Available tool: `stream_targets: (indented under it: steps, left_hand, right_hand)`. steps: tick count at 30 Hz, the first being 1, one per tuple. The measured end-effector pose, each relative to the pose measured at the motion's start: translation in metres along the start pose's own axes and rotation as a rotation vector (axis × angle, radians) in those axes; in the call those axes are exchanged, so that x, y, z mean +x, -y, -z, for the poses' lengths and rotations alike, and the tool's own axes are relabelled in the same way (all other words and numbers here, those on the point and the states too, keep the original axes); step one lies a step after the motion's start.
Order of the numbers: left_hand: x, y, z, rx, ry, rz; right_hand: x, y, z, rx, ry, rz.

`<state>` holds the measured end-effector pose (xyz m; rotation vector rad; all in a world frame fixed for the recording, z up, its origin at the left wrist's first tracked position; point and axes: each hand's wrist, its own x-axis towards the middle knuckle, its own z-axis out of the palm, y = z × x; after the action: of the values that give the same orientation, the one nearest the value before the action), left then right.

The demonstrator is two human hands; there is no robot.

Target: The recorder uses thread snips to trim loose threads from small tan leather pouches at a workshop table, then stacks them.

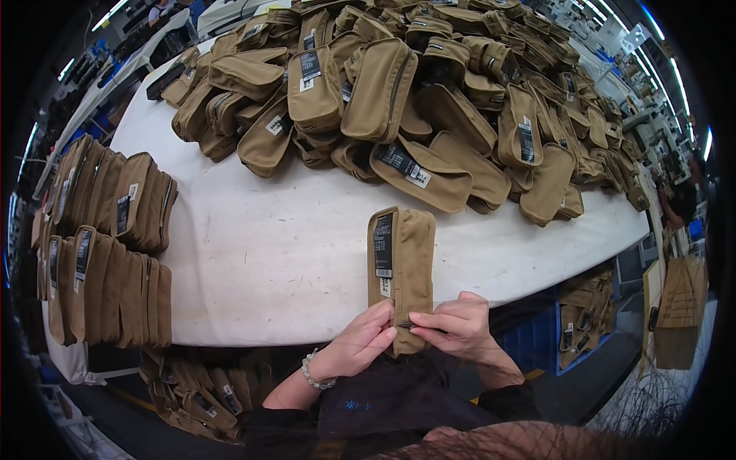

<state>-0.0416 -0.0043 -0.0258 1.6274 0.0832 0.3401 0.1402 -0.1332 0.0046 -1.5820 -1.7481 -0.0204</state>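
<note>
A tan fabric pouch (410, 261) with a dark label on its left side lies lengthwise at the table's front edge, its near end hanging over. My left hand (360, 341) is closed on the pouch's near left corner, a beaded bracelet at the wrist. My right hand (452, 333) pinches the near end at a dark strip like a zipper, thumb and forefinger close to my left thumb. Whether a zipper pull is between those fingers is too small to tell.
The white table (253, 238) bears a large heap of similar pouches (379, 88) at the back and upright rows (115, 280) at the left. Below are more pouches (199, 395) and a blue bin (529, 337). A cardboard box (678, 307) stands at the right; another person (675, 203) is beyond.
</note>
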Motion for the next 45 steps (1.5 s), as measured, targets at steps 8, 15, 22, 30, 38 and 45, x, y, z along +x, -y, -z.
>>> stream_targets:
  steps: [8,15,22,30,38,45]
  left_hand:
    - [0.005,-0.006,0.003,-0.057,-0.026,0.132]
    - [-0.005,0.027,0.006,-0.197,-0.041,0.229]
    - [-0.005,0.025,0.009,-0.318,-0.063,0.285]
    - [-0.008,0.032,0.011,-0.244,-0.082,0.249]
    - [-0.007,0.036,0.012,-0.088,-0.045,0.181]
    - [-0.004,0.030,0.013,-0.141,0.006,0.258]
  right_hand:
    - [-0.011,-0.010,-0.022,0.097,-0.108,-0.053]
    - [-0.022,-0.008,-0.057,0.240,-0.286,-0.183]
    - [-0.029,0.011,-0.067,1.064,-0.420,-0.693]
    - [-0.017,0.001,-0.042,0.359,-0.173,-0.434]
    - [-0.006,0.002,-0.029,-0.009,-0.045,-0.242]
    - [-0.007,0.000,-0.029,0.036,-0.004,-0.262]
